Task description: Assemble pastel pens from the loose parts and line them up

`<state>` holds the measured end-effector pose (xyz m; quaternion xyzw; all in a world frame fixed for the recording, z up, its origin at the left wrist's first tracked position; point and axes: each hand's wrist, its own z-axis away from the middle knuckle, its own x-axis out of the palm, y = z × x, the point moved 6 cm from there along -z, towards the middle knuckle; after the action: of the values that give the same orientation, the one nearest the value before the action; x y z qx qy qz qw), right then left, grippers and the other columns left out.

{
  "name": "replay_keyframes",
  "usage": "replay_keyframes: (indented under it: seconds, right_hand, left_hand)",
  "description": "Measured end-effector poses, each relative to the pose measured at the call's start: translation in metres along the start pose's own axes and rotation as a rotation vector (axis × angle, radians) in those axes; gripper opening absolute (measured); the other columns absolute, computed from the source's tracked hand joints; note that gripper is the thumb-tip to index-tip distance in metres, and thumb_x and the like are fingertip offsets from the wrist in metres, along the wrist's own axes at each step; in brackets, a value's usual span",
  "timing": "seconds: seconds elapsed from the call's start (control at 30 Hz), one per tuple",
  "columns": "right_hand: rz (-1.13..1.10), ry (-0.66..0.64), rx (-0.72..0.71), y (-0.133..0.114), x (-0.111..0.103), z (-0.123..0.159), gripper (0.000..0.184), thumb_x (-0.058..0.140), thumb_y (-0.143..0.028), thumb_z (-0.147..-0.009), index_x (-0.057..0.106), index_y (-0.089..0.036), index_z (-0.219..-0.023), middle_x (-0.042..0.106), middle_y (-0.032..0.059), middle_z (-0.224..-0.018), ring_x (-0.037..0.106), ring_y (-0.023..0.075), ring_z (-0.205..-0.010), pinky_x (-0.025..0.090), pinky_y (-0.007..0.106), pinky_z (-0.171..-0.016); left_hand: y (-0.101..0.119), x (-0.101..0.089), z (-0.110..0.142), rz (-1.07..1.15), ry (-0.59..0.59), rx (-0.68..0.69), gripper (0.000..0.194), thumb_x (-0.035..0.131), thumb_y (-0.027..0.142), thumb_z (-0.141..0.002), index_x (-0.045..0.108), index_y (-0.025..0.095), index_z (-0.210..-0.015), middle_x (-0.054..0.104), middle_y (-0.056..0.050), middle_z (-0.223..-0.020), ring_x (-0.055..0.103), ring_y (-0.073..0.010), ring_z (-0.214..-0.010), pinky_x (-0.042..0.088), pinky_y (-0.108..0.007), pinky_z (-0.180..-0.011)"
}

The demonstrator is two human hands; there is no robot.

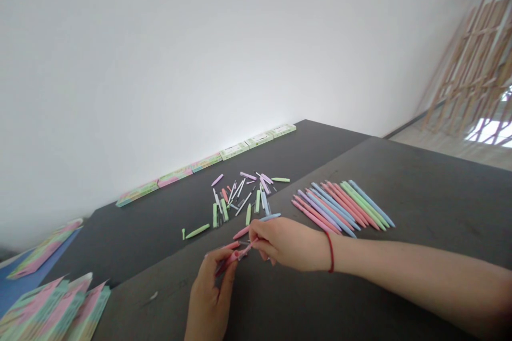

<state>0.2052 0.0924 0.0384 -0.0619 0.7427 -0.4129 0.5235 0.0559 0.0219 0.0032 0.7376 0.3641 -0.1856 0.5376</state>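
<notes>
1. Pink pen barrel (pixel 231 258) is held just above the nearer bench (pixel 136 319), slanted, with its long axis going from lower left to upper right; I cannot tell which end is the tip.
2. Left hand (pixel 208 298) grasps it from below, and right hand (pixel 286 245), with red string (pixel 330 252) on the wrist, pinches near its middle, so both can work on one small piece.
3. Loose pen parts (pixel 236 197) lie scattered on the farther bench (pixel 120 240); pastel pens (pixel 344 205) lie side by side, kept parallel and tidy.
</notes>
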Motion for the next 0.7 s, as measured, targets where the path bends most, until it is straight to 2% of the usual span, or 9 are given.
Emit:
replay_keyframes:
  seconds: [0.27, 0.43, 0.53, 0.7]
  right_hand:
    - [-0.119, 0.006, 0.005, 0.006, 0.007, -0.001, 0.011, 0.038, -0.019, -0.091, 0.048, -0.016, -0.089, 0.061, -0.0014, -0.068, 0.054, 0.0070, -0.049, 0.039, 0.017, -0.053]
    - [-0.146, 0.011, 0.028, 0.010, 0.006, -0.001, 0.010, 0.038, -0.020, -0.091, 0.048, -0.017, -0.090, 0.061, -0.0015, -0.068, 0.054, 0.0069, -0.049, 0.039, 0.017, -0.051]
    - [-0.094, 0.011, 0.024, 0.010, 0.006, -0.003, 0.012, 0.038, -0.020, -0.091, 0.048, -0.016, -0.090, 0.061, -0.0011, -0.068, 0.053, 0.0071, -0.049, 0.038, 0.017, -0.050]
    - [-0.011, -0.039, 0.049, 0.007, 0.015, -0.004, 0.014, 0.040, -0.017, -0.091, 0.052, -0.014, -0.097, 0.061, 0.0017, -0.069, 0.053, 0.0097, -0.053, 0.038, 0.021, -0.053]
  left_hand:
    - [0.003, 0.004, 0.002, -0.067, -0.017, 0.126, 0.015, 0.050, 0.031, -0.088, 0.056, 0.023, -0.099, 0.066, -0.007, -0.105, 0.065, -0.0208, -0.094, 0.054, -0.035, -0.080]
    - [0.001, 0.002, 0.001, -0.079, -0.009, 0.105, 0.015, 0.049, 0.031, -0.088, 0.054, 0.023, -0.100, 0.066, -0.007, -0.104, 0.065, -0.0202, -0.093, 0.053, -0.034, -0.080]
    - [0.002, 0.001, 0.001, -0.092, -0.015, 0.098, 0.016, 0.048, 0.031, -0.089, 0.054, 0.023, -0.101, 0.066, -0.007, -0.105, 0.065, -0.0199, -0.092, 0.053, -0.033, -0.080]
    - [0.011, 0.003, 0.000, -0.178, -0.039, 0.183, 0.015, 0.048, 0.031, -0.088, 0.057, 0.023, -0.097, 0.066, -0.008, -0.102, 0.064, -0.0225, -0.094, 0.053, -0.037, -0.080]
